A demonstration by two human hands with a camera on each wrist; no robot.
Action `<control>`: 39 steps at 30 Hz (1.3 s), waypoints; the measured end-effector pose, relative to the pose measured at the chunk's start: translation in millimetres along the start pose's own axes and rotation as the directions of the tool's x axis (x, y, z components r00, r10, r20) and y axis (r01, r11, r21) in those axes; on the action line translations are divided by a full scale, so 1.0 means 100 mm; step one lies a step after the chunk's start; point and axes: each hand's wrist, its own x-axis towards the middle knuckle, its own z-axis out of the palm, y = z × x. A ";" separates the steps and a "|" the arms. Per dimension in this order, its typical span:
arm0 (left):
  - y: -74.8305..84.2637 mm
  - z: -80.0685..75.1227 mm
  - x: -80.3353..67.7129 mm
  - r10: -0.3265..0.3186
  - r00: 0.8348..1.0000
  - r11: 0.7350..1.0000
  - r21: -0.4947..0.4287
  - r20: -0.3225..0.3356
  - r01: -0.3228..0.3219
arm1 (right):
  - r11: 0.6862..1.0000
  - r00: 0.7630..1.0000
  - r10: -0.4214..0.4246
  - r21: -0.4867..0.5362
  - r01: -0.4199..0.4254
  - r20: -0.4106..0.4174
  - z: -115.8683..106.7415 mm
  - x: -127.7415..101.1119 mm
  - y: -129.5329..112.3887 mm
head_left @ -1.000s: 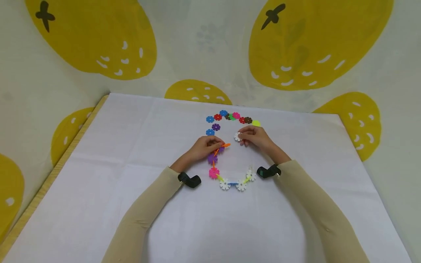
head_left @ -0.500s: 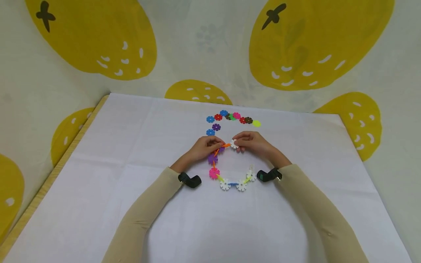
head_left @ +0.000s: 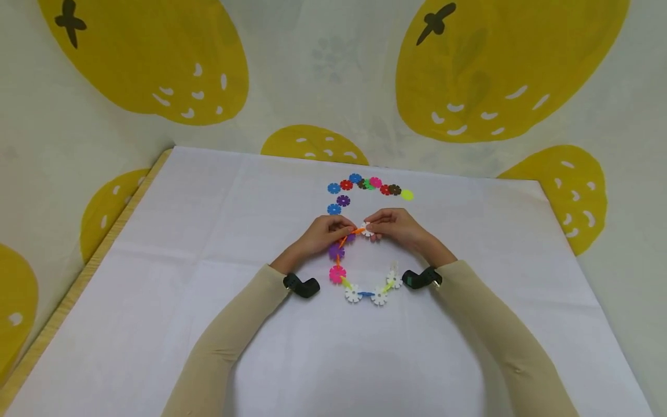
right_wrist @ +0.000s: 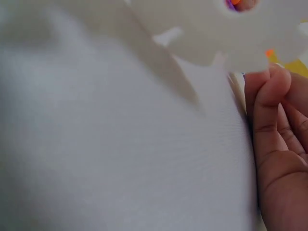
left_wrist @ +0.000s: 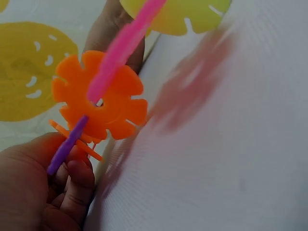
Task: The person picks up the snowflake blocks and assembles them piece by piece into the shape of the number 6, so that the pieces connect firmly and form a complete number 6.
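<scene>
Left hand (head_left: 325, 234) grips upper end of disc chain (head_left: 359, 284) at orange disc (head_left: 356, 231), fingers curled round it. Right hand (head_left: 398, 227) pinches white disc (head_left: 367, 230), edge touching orange disc; joint probably not seated, view blurred. Chain curves on white counter (head_left: 156, 278) between wrists. Loose discs (head_left: 365, 186) lie just beyond hands.

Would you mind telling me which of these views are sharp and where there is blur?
Head view: evenly lit and sharp, both hands and the chain clear. Left wrist view: the orange disc is crisp, the table beyond it smeared pink. Right wrist view: the white disc is too close and soft, only the fingers fairly clear.
</scene>
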 end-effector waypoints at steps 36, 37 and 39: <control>0.03 0.00 -0.03 0.009 0.999 1.000 -0.031 0.046 -0.007 | 0.993 0.999 -0.042 -0.108 0.044 0.018 -0.10 -0.06 -0.05; 0.03 0.00 -0.03 0.010 0.999 0.999 -0.035 0.049 -0.008 | 0.993 0.999 -0.040 -0.109 0.039 0.000 -0.12 -0.06 -0.04; 0.04 0.00 -0.03 0.009 0.999 0.999 -0.042 0.053 -0.006 | 0.994 0.999 -0.037 -0.107 0.033 -0.036 -0.17 -0.07 -0.02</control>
